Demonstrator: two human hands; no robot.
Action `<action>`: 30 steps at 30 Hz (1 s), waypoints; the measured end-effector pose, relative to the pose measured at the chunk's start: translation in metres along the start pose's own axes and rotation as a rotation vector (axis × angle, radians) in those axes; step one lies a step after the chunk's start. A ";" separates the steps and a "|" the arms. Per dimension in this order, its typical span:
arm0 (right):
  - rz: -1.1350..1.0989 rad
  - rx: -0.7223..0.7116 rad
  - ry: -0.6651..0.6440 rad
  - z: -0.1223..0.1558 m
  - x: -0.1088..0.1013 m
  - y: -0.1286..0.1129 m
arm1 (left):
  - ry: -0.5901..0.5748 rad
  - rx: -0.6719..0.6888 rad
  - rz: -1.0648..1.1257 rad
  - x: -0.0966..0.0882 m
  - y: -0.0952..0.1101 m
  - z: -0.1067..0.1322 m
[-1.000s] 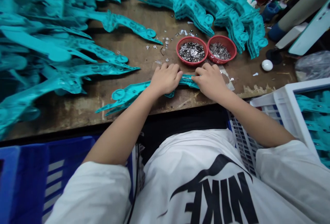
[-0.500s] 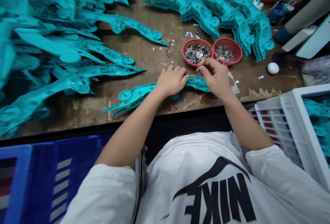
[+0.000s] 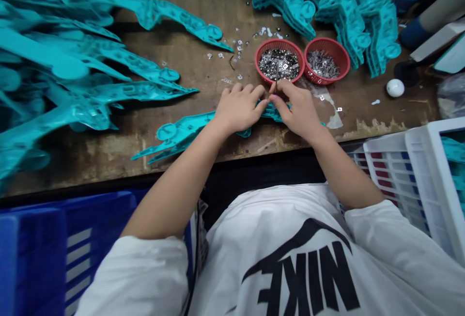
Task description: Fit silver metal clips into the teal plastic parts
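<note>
A long turquoise plastic part lies along the near edge of the table. My left hand holds its middle from above, fingers over the far side, thumb pointing right. Beside it, my right hand is closed, thumb and forefinger pinching a thin rod-like tool above the part; its exact kind is unclear. The two hands nearly touch at the fingertips, and the right one covers much of the part's right end. Just beyond stand a red basket of small shiny metal pieces and a second red basket of small metal pieces.
Turquoise parts are heaped on the left, and stacked parts lie at the back right. Small metal pieces are scattered left of the baskets. A white ball-like object sits at right. A white crate and a blue crate flank me.
My right hand has moved left, closer to my left hand, with the tool now more upright. My left hand stays on the part. The whole view has shifted slightly.
</note>
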State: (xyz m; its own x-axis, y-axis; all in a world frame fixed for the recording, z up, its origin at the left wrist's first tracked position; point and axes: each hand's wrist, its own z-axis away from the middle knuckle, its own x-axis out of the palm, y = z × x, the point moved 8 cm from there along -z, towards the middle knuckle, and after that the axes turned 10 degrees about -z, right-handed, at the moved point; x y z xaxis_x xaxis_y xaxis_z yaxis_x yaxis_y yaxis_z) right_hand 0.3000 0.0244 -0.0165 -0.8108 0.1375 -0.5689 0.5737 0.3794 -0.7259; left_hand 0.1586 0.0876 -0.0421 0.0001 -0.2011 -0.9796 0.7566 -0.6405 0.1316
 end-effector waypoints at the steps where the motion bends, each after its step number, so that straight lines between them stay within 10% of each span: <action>1: 0.015 0.022 -0.016 0.000 0.001 0.000 | 0.002 0.006 0.003 0.001 0.000 0.000; 30: -0.057 0.003 -0.004 0.001 -0.007 -0.005 | 0.009 -0.009 0.009 -0.007 0.004 0.003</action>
State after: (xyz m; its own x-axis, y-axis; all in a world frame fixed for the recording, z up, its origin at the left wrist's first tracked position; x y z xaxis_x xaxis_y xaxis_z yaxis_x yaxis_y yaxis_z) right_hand 0.3030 0.0204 -0.0100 -0.8418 0.1121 -0.5281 0.5269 0.3836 -0.7585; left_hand 0.1595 0.0841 -0.0346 0.0122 -0.2003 -0.9797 0.7626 -0.6319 0.1387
